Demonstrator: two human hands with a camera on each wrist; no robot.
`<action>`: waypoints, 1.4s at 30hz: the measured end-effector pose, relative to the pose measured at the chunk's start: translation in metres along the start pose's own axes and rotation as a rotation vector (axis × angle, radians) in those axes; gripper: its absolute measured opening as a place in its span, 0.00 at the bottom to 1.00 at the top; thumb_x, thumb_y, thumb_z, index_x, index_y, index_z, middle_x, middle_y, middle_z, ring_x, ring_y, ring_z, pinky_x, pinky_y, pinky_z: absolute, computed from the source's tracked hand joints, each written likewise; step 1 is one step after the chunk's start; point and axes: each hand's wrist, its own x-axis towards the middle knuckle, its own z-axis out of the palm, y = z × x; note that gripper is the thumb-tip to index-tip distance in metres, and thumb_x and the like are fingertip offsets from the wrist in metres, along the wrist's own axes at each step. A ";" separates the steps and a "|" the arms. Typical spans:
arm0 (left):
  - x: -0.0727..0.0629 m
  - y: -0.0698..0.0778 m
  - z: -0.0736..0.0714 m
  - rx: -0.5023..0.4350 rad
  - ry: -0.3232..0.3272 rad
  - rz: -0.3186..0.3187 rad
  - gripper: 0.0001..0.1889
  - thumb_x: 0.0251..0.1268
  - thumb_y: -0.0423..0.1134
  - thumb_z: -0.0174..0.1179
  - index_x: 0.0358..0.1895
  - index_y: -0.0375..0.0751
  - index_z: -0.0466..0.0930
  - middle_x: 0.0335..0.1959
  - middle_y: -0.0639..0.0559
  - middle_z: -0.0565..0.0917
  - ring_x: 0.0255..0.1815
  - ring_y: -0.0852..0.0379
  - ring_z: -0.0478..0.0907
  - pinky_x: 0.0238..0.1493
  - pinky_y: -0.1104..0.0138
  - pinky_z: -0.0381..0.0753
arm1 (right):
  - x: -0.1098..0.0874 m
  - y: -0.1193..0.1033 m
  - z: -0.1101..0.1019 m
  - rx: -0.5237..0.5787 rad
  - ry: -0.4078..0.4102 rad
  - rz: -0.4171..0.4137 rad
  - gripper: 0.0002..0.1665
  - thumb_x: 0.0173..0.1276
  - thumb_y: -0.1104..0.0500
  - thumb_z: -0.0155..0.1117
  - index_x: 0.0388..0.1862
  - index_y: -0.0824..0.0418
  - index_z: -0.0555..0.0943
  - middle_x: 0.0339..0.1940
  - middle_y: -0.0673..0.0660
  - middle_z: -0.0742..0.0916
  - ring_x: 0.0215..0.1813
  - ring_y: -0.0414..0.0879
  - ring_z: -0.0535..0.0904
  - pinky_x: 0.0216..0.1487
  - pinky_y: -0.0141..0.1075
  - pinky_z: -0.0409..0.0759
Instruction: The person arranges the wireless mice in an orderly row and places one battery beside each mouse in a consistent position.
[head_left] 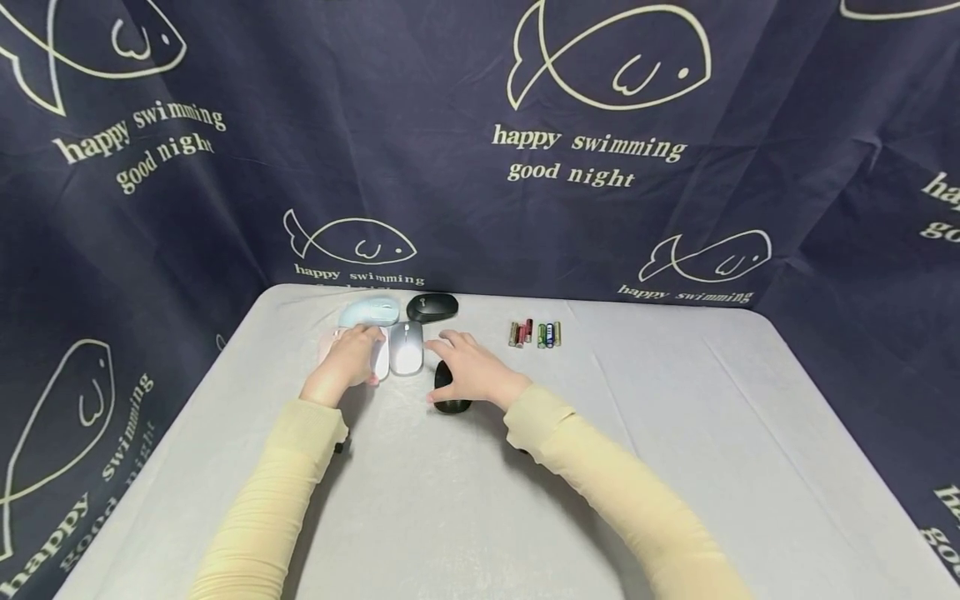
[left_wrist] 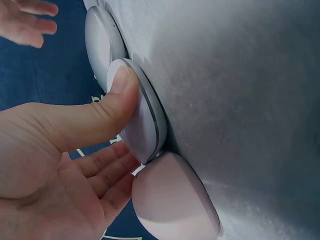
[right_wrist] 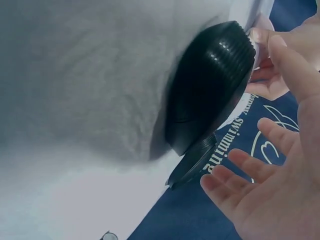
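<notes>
My left hand [head_left: 347, 358] grips a white computer mouse [left_wrist: 142, 112], thumb on one side and fingertips at the other. A pink mouse [left_wrist: 172, 200] touches one side of it, and a grey-and-white mouse [head_left: 407, 352] lies at the other. Over a black mouse [right_wrist: 210, 80] hovers my right hand [head_left: 474, 371], its fingers spread and relaxed. In the right wrist view a gap shows between that hand and the black mouse, which rests on the table.
Behind the row lie a light blue mouse [head_left: 369, 312] and a second black mouse [head_left: 432, 307]. Farther right are red and gold batteries [head_left: 521, 333], beside a green, blue and gold group of batteries [head_left: 549, 335]. A dark fish-print curtain [head_left: 480, 242] borders the pale table [head_left: 675, 417].
</notes>
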 end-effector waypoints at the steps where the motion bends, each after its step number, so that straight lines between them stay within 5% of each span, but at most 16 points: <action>1: 0.000 0.000 0.000 -0.001 0.001 -0.001 0.39 0.31 0.32 0.77 0.56 0.30 0.71 0.57 0.30 0.72 0.59 0.32 0.68 0.62 0.43 0.65 | 0.002 -0.001 -0.001 -0.006 0.001 0.000 0.52 0.51 0.35 0.70 0.71 0.53 0.62 0.71 0.61 0.65 0.69 0.58 0.62 0.65 0.50 0.68; 21: 0.000 0.000 0.004 0.003 -0.005 -0.005 0.39 0.32 0.32 0.76 0.56 0.31 0.71 0.58 0.30 0.71 0.60 0.32 0.67 0.62 0.44 0.66 | 0.036 -0.011 -0.013 -0.043 0.038 -0.083 0.50 0.50 0.41 0.73 0.70 0.53 0.65 0.69 0.62 0.67 0.65 0.57 0.65 0.64 0.48 0.69; 42: 0.001 0.000 0.000 0.006 -0.021 -0.027 0.40 0.33 0.32 0.76 0.58 0.32 0.70 0.60 0.30 0.70 0.62 0.33 0.66 0.60 0.43 0.68 | 0.073 -0.014 -0.002 -0.093 -0.079 -0.056 0.56 0.48 0.40 0.74 0.72 0.56 0.61 0.70 0.59 0.66 0.66 0.55 0.64 0.66 0.41 0.68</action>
